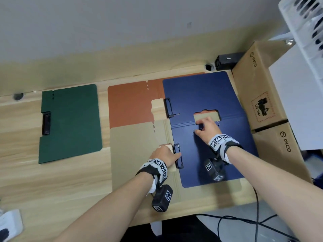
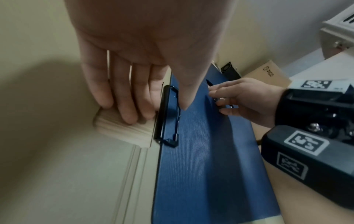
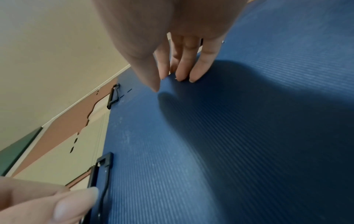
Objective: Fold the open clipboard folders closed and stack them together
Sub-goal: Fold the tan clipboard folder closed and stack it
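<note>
Pale wood-grain desk (image 1: 52,180) fills the scene, set against a beige and grey wall. At its left a green folder (image 1: 70,123) is seen lying closed and flat, its black clip at the left edge, well apart from the rest. Right of centre, three open folders are overlapped: an orange folder (image 1: 129,103) at the back, a tan folder (image 1: 139,154) over its near half, and a blue folder (image 1: 206,95) laid open across both on the right. Two black clips are carried on the blue folder's left edge.

The left hand (image 1: 164,154) is laid flat beside the near clip (image 1: 178,156), its fingers (image 2: 126,97) straight and close together on the bare wood shown through the tan folder's notch, thumb stretched onto the blue cover. The right hand (image 1: 206,128) is set on the blue folder just below its cut-out, fingertips (image 3: 199,72) pressed down near the fold line; they seem to be closed on a small metal piece, though this is too small to be made out with certainty.

Two cardboard boxes (image 1: 258,95) are stood along the blue folder's right side.
</note>
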The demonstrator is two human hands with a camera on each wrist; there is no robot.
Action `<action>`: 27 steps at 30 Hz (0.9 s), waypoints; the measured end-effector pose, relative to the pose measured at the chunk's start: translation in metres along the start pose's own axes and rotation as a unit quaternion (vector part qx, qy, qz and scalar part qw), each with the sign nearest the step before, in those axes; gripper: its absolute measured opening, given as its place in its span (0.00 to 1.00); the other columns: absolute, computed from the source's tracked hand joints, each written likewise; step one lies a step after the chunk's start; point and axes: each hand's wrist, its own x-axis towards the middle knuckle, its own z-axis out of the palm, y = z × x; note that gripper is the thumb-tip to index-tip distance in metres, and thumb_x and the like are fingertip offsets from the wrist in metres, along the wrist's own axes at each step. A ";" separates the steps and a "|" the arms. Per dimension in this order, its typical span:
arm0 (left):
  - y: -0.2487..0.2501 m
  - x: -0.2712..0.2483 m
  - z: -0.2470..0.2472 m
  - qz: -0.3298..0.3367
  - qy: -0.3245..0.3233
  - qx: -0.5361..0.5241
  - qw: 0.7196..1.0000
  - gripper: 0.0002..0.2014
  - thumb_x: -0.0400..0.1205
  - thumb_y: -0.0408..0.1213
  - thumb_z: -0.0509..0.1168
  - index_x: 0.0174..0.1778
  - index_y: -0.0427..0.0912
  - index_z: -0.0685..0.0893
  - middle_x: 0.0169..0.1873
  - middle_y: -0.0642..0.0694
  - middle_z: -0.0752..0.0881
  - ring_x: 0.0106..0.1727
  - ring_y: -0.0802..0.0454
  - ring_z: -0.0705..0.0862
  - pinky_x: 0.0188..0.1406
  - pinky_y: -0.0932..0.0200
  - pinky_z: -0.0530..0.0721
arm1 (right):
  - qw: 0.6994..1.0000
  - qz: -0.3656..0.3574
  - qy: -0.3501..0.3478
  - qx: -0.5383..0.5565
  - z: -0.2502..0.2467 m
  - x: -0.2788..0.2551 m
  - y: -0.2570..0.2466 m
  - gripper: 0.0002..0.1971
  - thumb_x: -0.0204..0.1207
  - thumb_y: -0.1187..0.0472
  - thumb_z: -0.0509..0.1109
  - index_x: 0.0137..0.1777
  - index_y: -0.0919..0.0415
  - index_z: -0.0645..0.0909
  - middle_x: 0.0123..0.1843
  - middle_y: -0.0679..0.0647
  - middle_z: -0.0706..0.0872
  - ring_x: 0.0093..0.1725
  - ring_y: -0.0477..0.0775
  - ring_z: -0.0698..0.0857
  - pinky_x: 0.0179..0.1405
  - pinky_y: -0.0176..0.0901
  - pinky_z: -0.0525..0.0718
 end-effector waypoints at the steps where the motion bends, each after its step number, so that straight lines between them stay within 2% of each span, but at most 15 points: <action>1: 0.002 0.002 0.002 0.002 0.003 0.012 1.000 0.26 0.72 0.64 0.66 0.25 0.44 0.73 0.33 0.43 0.83 0.32 0.43 0.80 0.32 0.57 0.76 | 1.000 0.004 -0.002 -0.004 0.001 0.001 0.000 0.20 0.74 0.54 0.73 0.65 0.55 0.80 0.67 0.53 0.74 0.54 0.56 0.83 0.60 0.48 0.81; 3: 0.003 0.005 0.003 0.009 0.005 0.038 0.999 0.26 0.70 0.65 0.67 0.25 0.45 0.73 0.33 0.45 0.83 0.33 0.44 0.81 0.30 0.57 0.75 | 1.000 0.010 -0.008 -0.015 0.002 0.003 0.000 0.21 0.73 0.50 0.73 0.65 0.54 0.79 0.67 0.53 0.74 0.59 0.56 0.82 0.59 0.50 0.81; 7: 0.009 0.008 0.002 0.027 0.001 0.066 0.997 0.24 0.70 0.65 0.67 0.26 0.47 0.74 0.33 0.49 0.84 0.36 0.44 0.84 0.31 0.57 0.75 | 0.999 0.014 -0.023 -0.026 -0.002 0.007 -0.003 0.24 0.69 0.42 0.76 0.60 0.53 0.78 0.63 0.51 0.74 0.58 0.54 0.81 0.58 0.51 0.81; 11: 0.012 0.010 0.000 0.042 -0.022 0.073 0.996 0.21 0.71 0.64 0.64 0.28 0.47 0.77 0.30 0.50 0.85 0.35 0.45 0.85 0.32 0.57 0.78 | 0.998 0.013 -0.024 -0.061 -0.002 0.010 -0.008 0.30 0.62 0.38 0.80 0.57 0.53 0.76 0.61 0.50 0.75 0.59 0.54 0.80 0.55 0.53 0.82; 13: 0.012 0.009 0.001 0.051 -0.015 0.080 0.995 0.20 0.71 0.62 0.63 0.29 0.48 0.76 0.32 0.49 0.85 0.40 0.44 0.85 0.35 0.56 0.80 | 0.997 0.013 -0.021 -0.067 -0.001 0.010 -0.008 0.31 0.62 0.38 0.80 0.58 0.53 0.75 0.60 0.50 0.74 0.60 0.54 0.79 0.53 0.52 0.82; 16: 0.014 0.003 0.006 0.069 0.023 0.097 0.993 0.17 0.74 0.58 0.62 0.33 0.46 0.78 0.37 0.48 0.82 0.47 0.44 0.83 0.38 0.56 0.76 | 0.997 0.010 -0.018 -0.068 -0.001 0.011 -0.007 0.31 0.61 0.38 0.81 0.58 0.54 0.75 0.60 0.50 0.75 0.60 0.54 0.79 0.52 0.52 0.81; 20: 0.017 -0.005 0.008 0.066 0.024 0.116 0.991 0.19 0.76 0.54 0.58 0.28 0.43 0.74 0.32 0.45 0.81 0.39 0.42 0.79 0.36 0.55 0.74 | 0.997 0.009 -0.014 -0.074 -0.002 0.010 -0.009 0.31 0.61 0.38 0.80 0.57 0.54 0.75 0.59 0.50 0.75 0.59 0.54 0.79 0.51 0.53 0.81; 27: 0.015 -0.014 0.004 0.046 0.029 0.092 0.994 0.18 0.77 0.48 0.58 0.25 0.42 0.69 0.31 0.43 0.80 0.36 0.40 0.79 0.34 0.56 0.73 | 0.997 0.012 -0.013 -0.072 -0.004 0.008 -0.011 0.31 0.62 0.39 0.81 0.58 0.55 0.75 0.61 0.51 0.76 0.61 0.56 0.80 0.52 0.52 0.81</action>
